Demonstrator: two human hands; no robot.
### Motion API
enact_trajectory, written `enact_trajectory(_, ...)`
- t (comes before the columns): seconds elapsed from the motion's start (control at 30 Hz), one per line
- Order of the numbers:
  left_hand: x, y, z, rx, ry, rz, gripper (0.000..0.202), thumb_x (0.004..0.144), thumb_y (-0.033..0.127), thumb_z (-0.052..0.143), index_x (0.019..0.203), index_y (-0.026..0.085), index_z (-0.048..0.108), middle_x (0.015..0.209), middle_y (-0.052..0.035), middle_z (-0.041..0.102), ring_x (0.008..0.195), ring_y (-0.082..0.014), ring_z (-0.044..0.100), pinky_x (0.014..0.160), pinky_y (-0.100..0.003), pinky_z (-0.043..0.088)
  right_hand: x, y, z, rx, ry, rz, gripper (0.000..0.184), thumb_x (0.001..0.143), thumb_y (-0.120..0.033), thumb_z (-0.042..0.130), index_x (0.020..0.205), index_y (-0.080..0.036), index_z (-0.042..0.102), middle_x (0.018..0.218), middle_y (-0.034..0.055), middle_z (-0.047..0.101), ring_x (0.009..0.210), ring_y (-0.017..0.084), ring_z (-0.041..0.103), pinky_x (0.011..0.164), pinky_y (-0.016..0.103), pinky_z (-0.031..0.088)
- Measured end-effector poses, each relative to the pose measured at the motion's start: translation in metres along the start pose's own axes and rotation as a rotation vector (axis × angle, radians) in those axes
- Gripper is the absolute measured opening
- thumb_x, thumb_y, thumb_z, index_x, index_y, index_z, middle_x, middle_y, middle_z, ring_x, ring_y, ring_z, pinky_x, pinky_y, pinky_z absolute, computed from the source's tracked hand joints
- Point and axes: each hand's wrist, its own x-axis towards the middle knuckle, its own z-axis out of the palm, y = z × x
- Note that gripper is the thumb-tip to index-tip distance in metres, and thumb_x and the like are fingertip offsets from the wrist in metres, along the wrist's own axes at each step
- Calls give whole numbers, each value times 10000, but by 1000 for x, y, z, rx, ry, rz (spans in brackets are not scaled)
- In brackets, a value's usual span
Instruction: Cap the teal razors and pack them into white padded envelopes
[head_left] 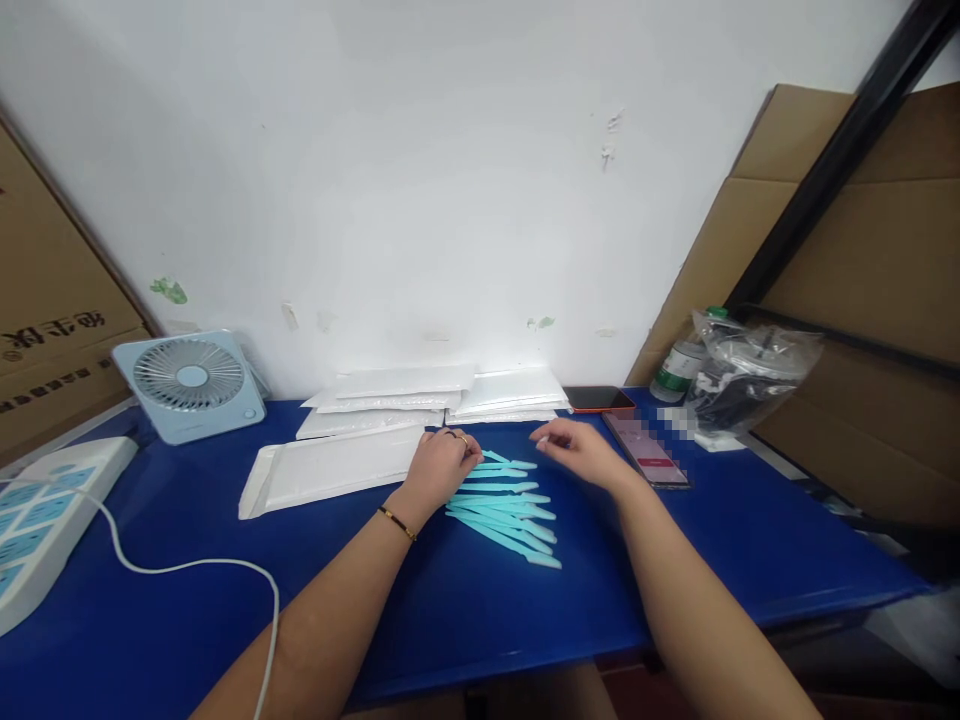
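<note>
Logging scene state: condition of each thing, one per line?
Turquoise sticks, fanned out
Left hand, curled at the sticks
Right hand, curled, off the sticks
Front envelope, flat
Rear envelopes, piled
Near phone, screen lit
Far phone, screen dark
Bottle, capped
Fan, upright; running unclear
Power strip, on/off unclear

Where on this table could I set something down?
Right of the lit phone, toward the table's front edge; also left, between the white cable and the long white envelope. Crowded: turquoise sticks beside the left hand, envelopes along the wall.

Blue fan (191, 385), power strip (56, 515), green-capped bottle (679, 370)
</note>
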Motion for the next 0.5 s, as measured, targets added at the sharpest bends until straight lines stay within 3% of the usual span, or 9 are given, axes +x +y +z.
enact_trajectory(0.07,1,-5,4,34,29,-31,227,874,271,456,1018,256,631,1073,-20,634,1022,-199,525,838,-331,358,2,15,-6,-138,172,99,217,803,-259,523,933,-181,678,869,57,673,721,166,590,685,277,446)
enact_trajectory(0.13,2,-10,8,76,22,-69,274,871,247,455,1098,264,608,1145,-31,607,1084,-215,489,856,-335,360,4,28,-8,-262,214,169,205,775,-248,553,918,-174,679,855,65,667,733,177,593,698,281,443)
enact_trajectory(0.33,4,-14,11,51,-16,-147,135,825,298,532,882,247,643,981,-27,646,1025,-224,511,852,-343,374,12,35,7,-409,58,204,120,761,-217,565,777,-169,674,824,76,662,770,191,604,705,265,422)
enact_trajectory(0.5,3,-14,5,-45,-39,-197,102,773,319,580,799,240,639,862,-8,664,923,-203,553,818,-323,391,12,19,15,-214,38,58,162,819,-272,497,814,-182,632,812,47,646,721,160,572,669,253,417)
